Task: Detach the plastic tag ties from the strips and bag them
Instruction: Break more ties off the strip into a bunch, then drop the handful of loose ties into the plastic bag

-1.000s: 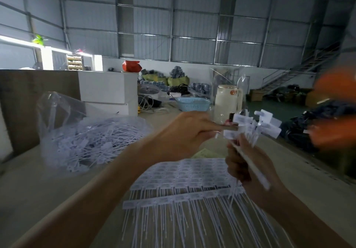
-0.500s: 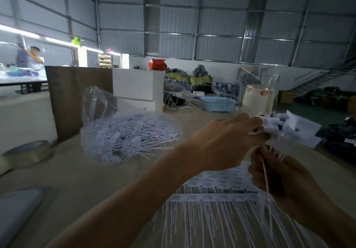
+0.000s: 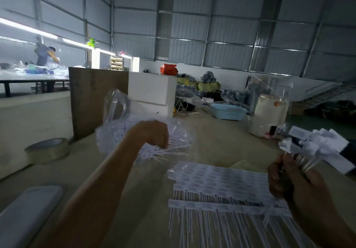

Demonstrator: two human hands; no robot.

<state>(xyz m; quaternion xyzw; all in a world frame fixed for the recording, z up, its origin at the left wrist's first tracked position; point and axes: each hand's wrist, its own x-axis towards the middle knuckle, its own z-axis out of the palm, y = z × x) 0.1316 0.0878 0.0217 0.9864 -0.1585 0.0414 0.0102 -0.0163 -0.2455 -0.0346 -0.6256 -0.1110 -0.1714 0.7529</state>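
Strips (image 3: 227,191) of white tag ties lie flat at the worktop's near edge. Right hand (image 3: 289,178) grips a loose bunch of ties (image 3: 316,145). Left hand (image 3: 154,134), fingers curled down, is at the clear bag (image 3: 119,112) of ties mid-worktop; whether it pinches any is unclear. Tape roll (image 3: 48,149) sits left.

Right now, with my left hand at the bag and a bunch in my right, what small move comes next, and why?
Probably let go at the clear bag and bring the left hand back to the bunch of tag ties that the right hand grips. The left hand's fingers curl down at the bag's mouth, and many strips lie waiting.
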